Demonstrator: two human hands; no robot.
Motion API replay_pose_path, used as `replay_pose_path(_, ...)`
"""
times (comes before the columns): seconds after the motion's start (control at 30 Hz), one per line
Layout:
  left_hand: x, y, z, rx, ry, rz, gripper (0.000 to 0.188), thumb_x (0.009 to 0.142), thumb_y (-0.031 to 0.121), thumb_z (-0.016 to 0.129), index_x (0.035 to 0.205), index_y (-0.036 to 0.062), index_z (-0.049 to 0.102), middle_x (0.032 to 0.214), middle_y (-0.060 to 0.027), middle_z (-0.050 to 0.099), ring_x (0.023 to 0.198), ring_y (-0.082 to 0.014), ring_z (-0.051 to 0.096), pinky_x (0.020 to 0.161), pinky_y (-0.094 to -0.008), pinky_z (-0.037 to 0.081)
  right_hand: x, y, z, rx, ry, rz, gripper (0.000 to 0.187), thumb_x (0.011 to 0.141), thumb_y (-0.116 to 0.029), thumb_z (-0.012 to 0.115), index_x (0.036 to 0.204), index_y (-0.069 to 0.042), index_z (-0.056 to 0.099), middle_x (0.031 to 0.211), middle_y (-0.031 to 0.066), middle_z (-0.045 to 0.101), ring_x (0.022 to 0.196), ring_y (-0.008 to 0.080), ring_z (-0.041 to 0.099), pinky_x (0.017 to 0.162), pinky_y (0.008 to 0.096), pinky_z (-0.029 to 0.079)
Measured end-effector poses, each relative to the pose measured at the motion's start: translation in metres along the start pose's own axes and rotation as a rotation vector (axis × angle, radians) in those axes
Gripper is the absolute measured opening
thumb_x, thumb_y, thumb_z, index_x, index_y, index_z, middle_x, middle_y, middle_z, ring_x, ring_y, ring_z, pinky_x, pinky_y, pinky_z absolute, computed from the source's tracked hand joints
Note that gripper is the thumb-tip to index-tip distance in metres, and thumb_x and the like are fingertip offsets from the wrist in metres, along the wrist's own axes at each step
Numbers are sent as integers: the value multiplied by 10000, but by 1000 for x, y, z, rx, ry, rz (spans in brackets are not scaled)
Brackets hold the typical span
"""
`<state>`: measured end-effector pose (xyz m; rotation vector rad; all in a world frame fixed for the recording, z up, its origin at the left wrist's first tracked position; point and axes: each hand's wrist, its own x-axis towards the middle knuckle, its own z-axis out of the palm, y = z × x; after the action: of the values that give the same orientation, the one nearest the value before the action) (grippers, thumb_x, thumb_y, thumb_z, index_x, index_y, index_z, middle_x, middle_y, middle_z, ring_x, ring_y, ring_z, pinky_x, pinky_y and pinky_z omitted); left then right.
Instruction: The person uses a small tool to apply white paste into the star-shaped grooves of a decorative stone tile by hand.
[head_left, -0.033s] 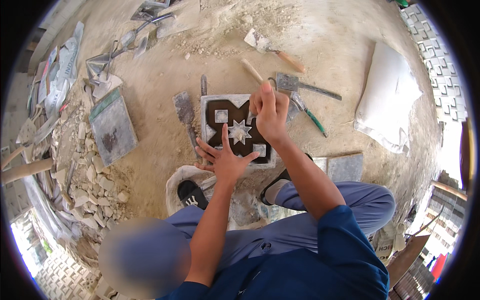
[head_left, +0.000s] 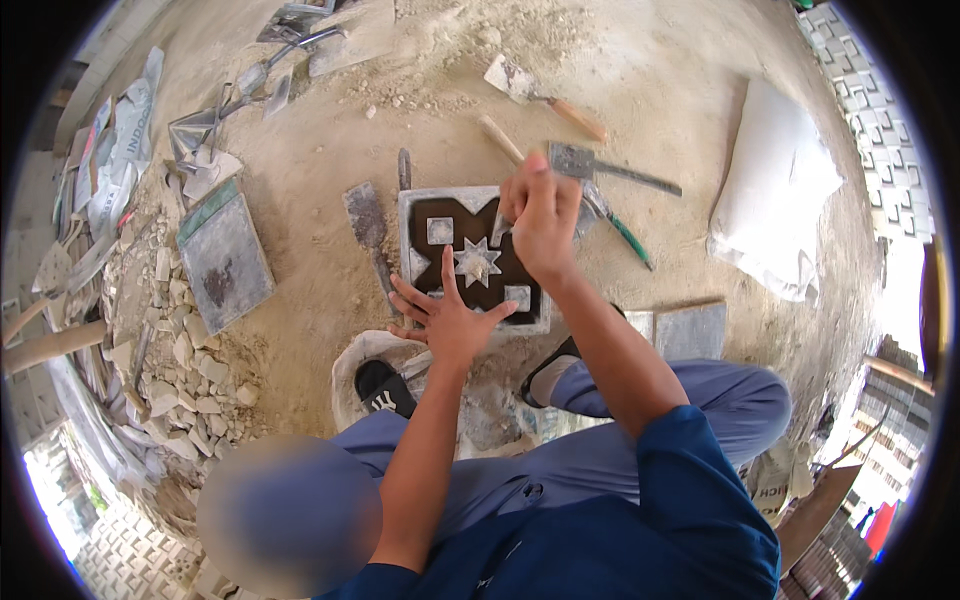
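Note:
A square grey frame (head_left: 406, 216) lies on the ground before me. It surrounds dark brown areas, an eight-pointed grey star (head_left: 477, 261) at the middle, and small grey squares, one (head_left: 440, 231) at upper left and another (head_left: 518, 297) at lower right. My left hand (head_left: 456, 325) is open over the near side, fingers spread, its index fingertip near the upper-left square and its thumb by the lower-right one. My right hand (head_left: 542, 225) is closed above the frame's right side, thumb uppermost. A small grey edge shows beside its fingers; what it grips is mostly hidden.
A flat scraper (head_left: 366, 218) lies left of the frame, a wooden handle (head_left: 500, 138) and a green-handled tool (head_left: 625, 238) beyond my right hand. Farther off are a trowel (head_left: 578, 119) and a white sack (head_left: 770, 195). Stone rubble (head_left: 195, 385) and a grey slab (head_left: 228, 262) are at left.

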<state>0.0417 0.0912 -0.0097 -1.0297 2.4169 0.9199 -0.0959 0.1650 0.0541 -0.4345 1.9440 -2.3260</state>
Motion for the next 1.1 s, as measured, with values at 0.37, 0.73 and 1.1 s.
replay_pose_path(0.37, -1, 3, -1, 46, -26, -20, 1363, 557, 677, 904, 1607, 488, 56, 1575, -385, -275, 1477, -568, -229, 1052, -834, -16, 4, -63, -9, 151, 100, -221, 517, 1097, -361, 393, 665, -76, 388, 558, 21, 392, 463, 93, 339, 428, 261, 238)
replay_pose_path(0.73, 1, 5, -1, 71, -56, -35, 1394, 513, 725, 896, 1605, 494, 63, 1583, -366, -282, 1480, -564, -231, 1046, -843, 18, -15, -90, -30, 313, 55, -291, 640, 1115, -437, 367, 595, -64, 369, 540, 30, 360, 442, 115, 304, 400, 272, 238)
replay_pose_path(1.1, -2, 3, -2, 21, -26, -9, 1348, 547, 709, 886, 1603, 499, 75, 1596, -368, -240, 1476, -582, -207, 1047, -837, -25, -42, 8, -31, -153, 18, -424, 502, 1065, -261, 458, 620, -60, 340, 547, 10, 307, 466, 123, 326, 426, 316, 243)
